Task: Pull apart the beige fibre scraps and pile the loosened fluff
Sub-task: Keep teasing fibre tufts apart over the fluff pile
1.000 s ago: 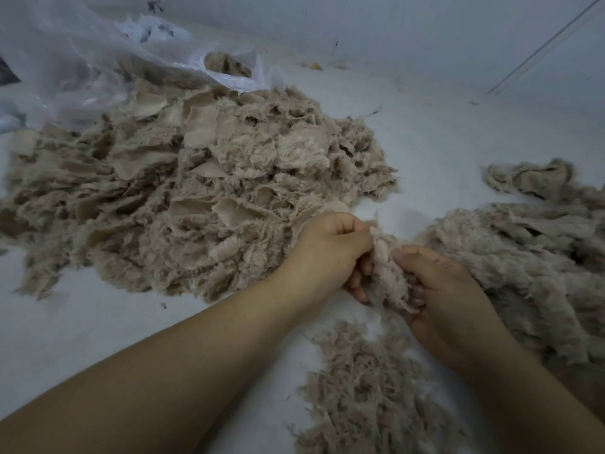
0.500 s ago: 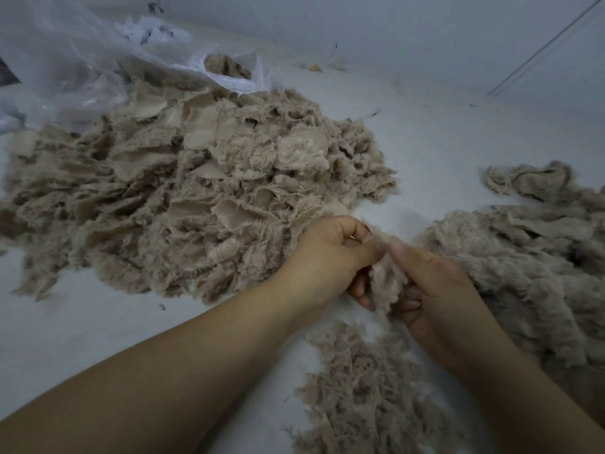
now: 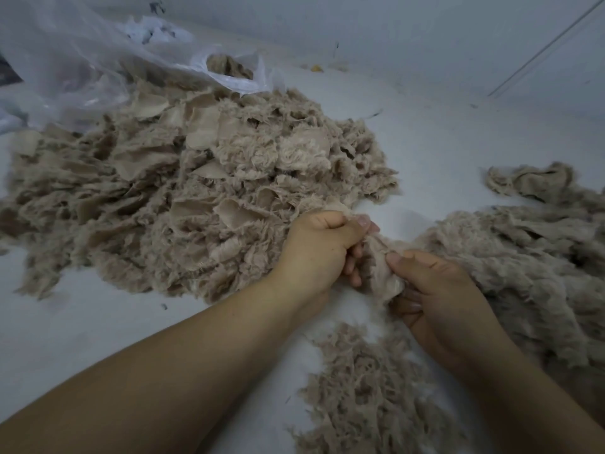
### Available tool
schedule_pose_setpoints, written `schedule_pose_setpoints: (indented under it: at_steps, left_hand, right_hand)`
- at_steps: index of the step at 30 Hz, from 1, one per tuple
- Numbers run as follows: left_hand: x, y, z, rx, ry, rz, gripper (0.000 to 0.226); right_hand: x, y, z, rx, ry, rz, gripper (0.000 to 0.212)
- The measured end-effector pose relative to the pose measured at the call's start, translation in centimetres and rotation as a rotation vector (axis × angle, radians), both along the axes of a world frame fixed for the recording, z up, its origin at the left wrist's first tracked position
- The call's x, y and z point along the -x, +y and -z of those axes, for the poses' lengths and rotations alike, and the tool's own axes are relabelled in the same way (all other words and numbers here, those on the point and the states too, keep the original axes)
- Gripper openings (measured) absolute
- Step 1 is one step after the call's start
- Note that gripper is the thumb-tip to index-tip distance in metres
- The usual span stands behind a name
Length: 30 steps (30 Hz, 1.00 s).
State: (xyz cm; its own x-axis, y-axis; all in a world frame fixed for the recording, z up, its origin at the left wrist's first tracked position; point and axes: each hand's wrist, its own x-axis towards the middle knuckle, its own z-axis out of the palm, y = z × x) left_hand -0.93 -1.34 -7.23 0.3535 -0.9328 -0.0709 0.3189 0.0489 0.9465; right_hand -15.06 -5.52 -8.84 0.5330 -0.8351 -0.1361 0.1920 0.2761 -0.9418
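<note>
place: textile-scrap sorting workspace | evidence: fibre scrap heaps [image 3: 203, 204] on white surface [image 3: 442, 152], plastic bag [image 3: 82, 60]

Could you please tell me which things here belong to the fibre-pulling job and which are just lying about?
Job: left hand, right hand, held scrap, scrap heap, near fluff pile, right-side heap.
Lying about: plastic bag, yellow bit.
</note>
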Motion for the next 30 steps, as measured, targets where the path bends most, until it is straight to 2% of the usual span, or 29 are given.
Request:
schedule_pose_setpoints:
  at_steps: [2,4,6,10,12,14,16,17,18,20,23,24,28,30]
  left_hand:
    - [-0.1,0.1,0.0,0.015,-0.030,-0.030,0.026]
    - [-0.1,0.2,-0.1,0.010,-0.054,-0.054,0.035]
    - [-0.1,0.2,0.0,0.002,-0.063,-0.074,0.043]
    - [-0.4,0.2,-0.1,-0.004,-0.082,-0.117,0.033]
    - [-1.2,0.2,-0.2,-0.007,-0.123,-0.050,0.028]
    - [-2.3,0.3,-0.8,-0.063,-0.233,0.263,0.036]
    - [-3.2,1.0,-1.6,-0.146,-0.476,0.757,0.043]
    - [-3.4,1.4,-2.0,-0.158,-0.602,0.940,0.040]
    - [-3.5,1.6,-2.2,-0.156,-0.697,1.014,0.035]
    - [-3.1,1.4,-2.4,-0.182,-0.753,0.874,0.036]
    - [-2.1,0.9,-1.7,-0.188,-0.643,0.448,0.047]
    - [-1.7,0.8,-1.3,-0.177,-0.607,0.384,0.048]
    - [-0.7,0.7,-0.5,-0.168,-0.529,0.335,0.033]
    - [-0.7,0.7,-0.6,-0.187,-0.443,0.332,0.027]
  right_hand:
    - [0.1,-0.1,0.0,-0.027,-0.008,0.029,0.020]
    - [0.0,0.0,0.0,-0.052,-0.017,0.053,0.032]
    - [-0.1,0.1,-0.3,-0.065,-0.027,0.057,0.035]
    - [0.0,0.0,-0.4,-0.124,-0.069,0.106,0.041]
    - [0.1,-0.1,-0.5,-0.145,-0.091,0.139,0.043]
    - [0.0,0.1,-0.5,-0.120,-0.078,0.155,0.044]
    - [-0.2,0.1,-0.4,-0.115,-0.088,0.155,0.035]
    - [-0.3,0.1,-0.4,-0.127,-0.101,0.155,0.031]
    - [-0.3,0.0,-0.4,-0.139,-0.110,0.158,0.026]
    - [-0.1,0.0,-0.3,-0.138,-0.105,0.151,0.022]
    - [0.0,0.0,-0.1,-0.111,-0.118,0.107,0.021]
    - [0.0,0.0,-0.1,-0.116,-0.136,0.095,0.021]
    - [-0.2,-0.2,-0.1,-0.141,-0.166,0.111,0.029]
    - [-0.1,-0.3,-0.1,-0.175,-0.195,0.135,0.025]
